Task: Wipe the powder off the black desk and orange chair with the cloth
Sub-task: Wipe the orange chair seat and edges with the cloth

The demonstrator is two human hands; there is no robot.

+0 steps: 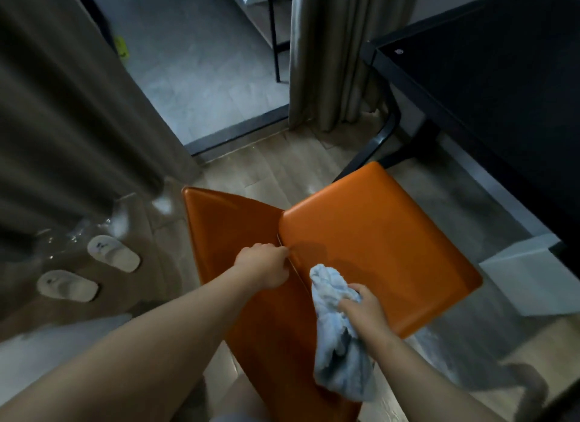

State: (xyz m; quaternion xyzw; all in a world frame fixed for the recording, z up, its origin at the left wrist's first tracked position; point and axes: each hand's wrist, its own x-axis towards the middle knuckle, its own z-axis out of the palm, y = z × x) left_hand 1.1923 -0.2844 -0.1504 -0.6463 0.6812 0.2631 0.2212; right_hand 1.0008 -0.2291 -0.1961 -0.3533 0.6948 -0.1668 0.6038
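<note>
The orange chair [376, 242] stands below me, its seat toward the right and its backrest toward the left. My left hand [263, 268] grips the chair at the seam between backrest and seat, fingers curled into the gap. My right hand [364, 305] holds a bunched light-blue cloth [339, 343] against the near part of the seat; most of the cloth hangs down below the hand. The black desk [502, 85] fills the upper right. No powder shows on the seat or desk in this dim light.
A pair of pale slippers [91, 268] lies on the wood floor at the left below a brown curtain [62, 114]. A white box [539, 277] sits on the floor right of the chair. Another curtain [326, 54] hangs by the desk's black leg [376, 139].
</note>
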